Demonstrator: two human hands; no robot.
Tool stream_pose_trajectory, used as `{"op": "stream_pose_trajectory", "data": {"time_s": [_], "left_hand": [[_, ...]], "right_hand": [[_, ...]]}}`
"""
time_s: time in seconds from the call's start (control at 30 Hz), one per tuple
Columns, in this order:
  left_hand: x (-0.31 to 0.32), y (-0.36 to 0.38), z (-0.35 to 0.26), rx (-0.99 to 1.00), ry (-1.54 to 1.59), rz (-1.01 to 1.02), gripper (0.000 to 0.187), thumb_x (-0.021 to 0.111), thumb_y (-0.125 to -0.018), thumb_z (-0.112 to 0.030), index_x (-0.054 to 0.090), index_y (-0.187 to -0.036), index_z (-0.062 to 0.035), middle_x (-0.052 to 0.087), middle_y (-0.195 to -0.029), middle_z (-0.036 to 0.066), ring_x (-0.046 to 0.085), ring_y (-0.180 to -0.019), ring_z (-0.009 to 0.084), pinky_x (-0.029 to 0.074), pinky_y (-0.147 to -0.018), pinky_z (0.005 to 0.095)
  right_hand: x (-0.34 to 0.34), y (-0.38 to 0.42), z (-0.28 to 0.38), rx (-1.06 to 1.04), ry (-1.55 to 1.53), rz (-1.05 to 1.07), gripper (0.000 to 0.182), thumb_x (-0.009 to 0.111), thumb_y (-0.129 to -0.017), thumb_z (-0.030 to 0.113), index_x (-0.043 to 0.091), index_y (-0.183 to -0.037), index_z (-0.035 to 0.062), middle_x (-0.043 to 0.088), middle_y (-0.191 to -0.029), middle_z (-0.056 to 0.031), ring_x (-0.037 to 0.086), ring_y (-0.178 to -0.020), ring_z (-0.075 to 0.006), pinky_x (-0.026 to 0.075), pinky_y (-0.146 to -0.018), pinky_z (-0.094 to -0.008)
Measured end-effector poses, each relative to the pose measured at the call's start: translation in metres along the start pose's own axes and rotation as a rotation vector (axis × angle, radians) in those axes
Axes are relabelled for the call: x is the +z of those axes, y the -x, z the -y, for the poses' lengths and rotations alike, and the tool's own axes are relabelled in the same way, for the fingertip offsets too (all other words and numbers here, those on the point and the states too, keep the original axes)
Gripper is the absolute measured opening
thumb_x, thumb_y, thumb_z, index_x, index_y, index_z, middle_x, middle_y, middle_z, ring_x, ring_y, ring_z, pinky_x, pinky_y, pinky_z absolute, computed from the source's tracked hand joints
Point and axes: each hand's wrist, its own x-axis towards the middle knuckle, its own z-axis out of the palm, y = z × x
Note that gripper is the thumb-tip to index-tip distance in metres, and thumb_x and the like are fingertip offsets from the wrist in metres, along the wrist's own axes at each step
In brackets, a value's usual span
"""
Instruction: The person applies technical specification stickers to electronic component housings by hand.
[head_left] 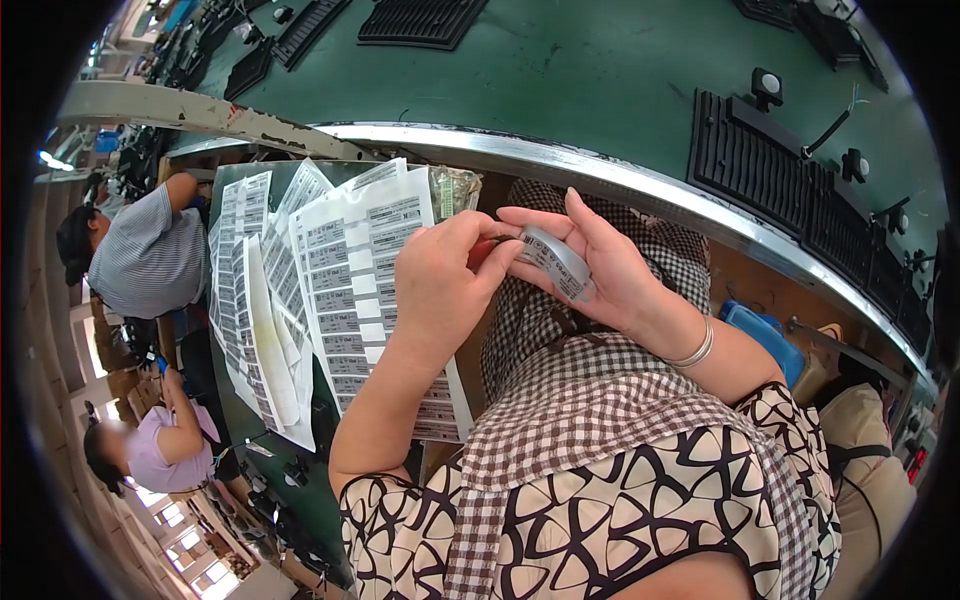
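A curved strip of silver-grey printed label (557, 264) spans my two hands, in front of my checked apron. Its near end is pinched between the thumb and fingers of my left hand (440, 280). A small red spot shows beside those fingertips. My right hand (622, 275), palm up with the thumb raised, cradles the rest of the strip against its palm and fingers. To the left, sheets of printed labels (345, 290) lie overlapping on a green surface, partly behind my left forearm.
Beyond a metal edge (500, 148) runs a green workbench (570, 70). Black ribbed lamp housings (745, 150) with sensors and wires lie on it. A blue stool-like object (765, 340) is at my right. Two people (150, 245) sit at the left.
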Motion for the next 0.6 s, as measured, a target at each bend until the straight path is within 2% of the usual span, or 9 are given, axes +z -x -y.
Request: {"op": "stream_pose_trajectory", "data": {"time_s": [0.07,0.17,0.37,0.47,0.6], "left_hand": [[-0.0002,-0.0003,-0.0009,-0.011,-0.016,0.009,0.015,0.075,-0.08,-0.02,0.064,-0.083,-0.0099,0.066,-0.072,0.001,0.063,-0.065,0.021,0.044,-0.065,0.0348],[-0.0011,-0.0003,-0.0013,-0.044,-0.032,0.039,0.016,0.077,-0.079,-0.017,0.066,-0.088,-0.0082,0.068,-0.076,0.003,0.061,-0.068,0.0203,0.048,-0.063,0.0315],[0.0008,-0.0028,-0.0011,-0.045,-0.016,0.039,0.016,0.077,-0.079,-0.018,0.066,-0.088,-0.0085,0.067,-0.075,0.004,0.061,-0.067,0.021,0.048,-0.063,0.0323],[0.002,-0.0034,0.0002,-0.028,-0.039,0.033,0.017,0.077,-0.079,-0.018,0.065,-0.087,-0.0084,0.067,-0.074,0.004,0.061,-0.066,0.0214,0.048,-0.062,0.0323],[0.0029,-0.0042,0.0,-0.027,-0.047,0.034,0.018,0.077,-0.079,-0.018,0.064,-0.085,-0.0079,0.066,-0.072,0.005,0.061,-0.066,0.0216,0.047,-0.062,0.0324]], "right_hand": [[0.0009,-0.0005,0.0001,0.017,0.014,-0.017,0.068,0.016,-0.106,0.047,0.046,-0.138,-0.0046,0.054,-0.134,-0.0155,0.054,-0.122,-0.0222,0.043,-0.109,-0.0367],[0.0019,-0.0002,0.0007,0.013,0.026,-0.02,0.069,0.016,-0.106,0.048,0.046,-0.138,-0.0045,0.054,-0.134,-0.0153,0.054,-0.122,-0.0221,0.043,-0.109,-0.0365],[0.0016,-0.0006,0.0027,0.017,0.032,-0.014,0.069,0.015,-0.106,0.048,0.046,-0.138,-0.0046,0.052,-0.136,-0.0154,0.053,-0.123,-0.0219,0.043,-0.109,-0.0364],[-0.0001,-0.001,0.0014,-0.01,-0.016,0.006,0.068,0.024,-0.105,0.048,0.048,-0.134,-0.0082,0.054,-0.131,-0.02,0.055,-0.122,-0.0232,0.045,-0.109,-0.036],[-0.0013,-0.0022,0.0005,-0.004,-0.024,-0.007,0.068,0.024,-0.105,0.048,0.048,-0.134,-0.0087,0.054,-0.13,-0.0203,0.055,-0.122,-0.0232,0.045,-0.109,-0.0362]]}}
